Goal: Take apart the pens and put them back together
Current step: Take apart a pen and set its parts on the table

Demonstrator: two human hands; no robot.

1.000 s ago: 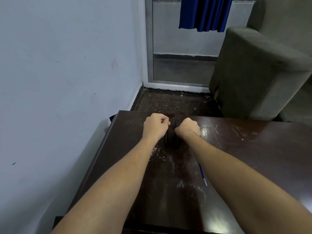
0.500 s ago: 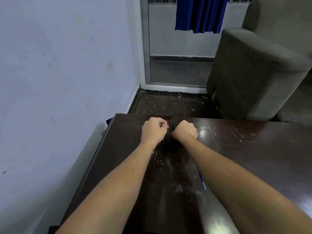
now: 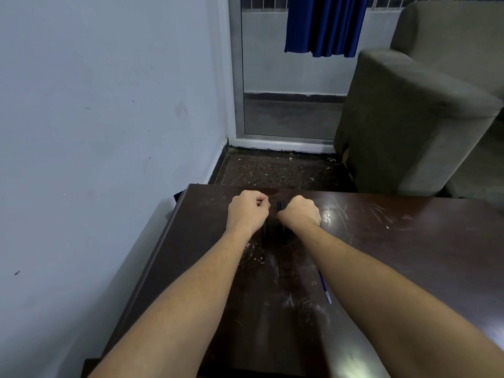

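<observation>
Left hand (image 3: 247, 211) is curled into a fist near the far edge of the dark brown scratched wooden table (image 3: 409, 241), knuckles forward, fingers wrapped round a slim dark pen part (image 3: 264, 231) whose lower end pokes out under the heel of the palm. Right hand (image 3: 299, 212) is a fist too, just beside the left one with a narrow gap between, clenched on a second dark, straight pen piece (image 3: 281, 206); its squared top end sticks up past the thumb side. Both pieces look like matte black plastic, roughly upright and parallel; can't tell which is barrel and which is cap. Both forearms are bare and run from the near corners in to the middle. A thin blue pen refill with a pale tip (image 3: 325, 289) lies flat on the tabletop, half tucked under the right forearm, well apart from the hands. Table surface is glossy with glare patches, pale scuffs and scattered light flecks. Left of it is a plain pale blue-grey painted wall (image 3: 95, 132), matte, a few small marks. Past the table: speckled dark stone floor (image 3: 272, 170), a boxy grey-green upholstered armchair (image 3: 403, 118) with a rounded arm, and a pleated deep blue curtain (image 3: 324, 25) hanging over a metal-framed glass door (image 3: 272, 91).
</observation>
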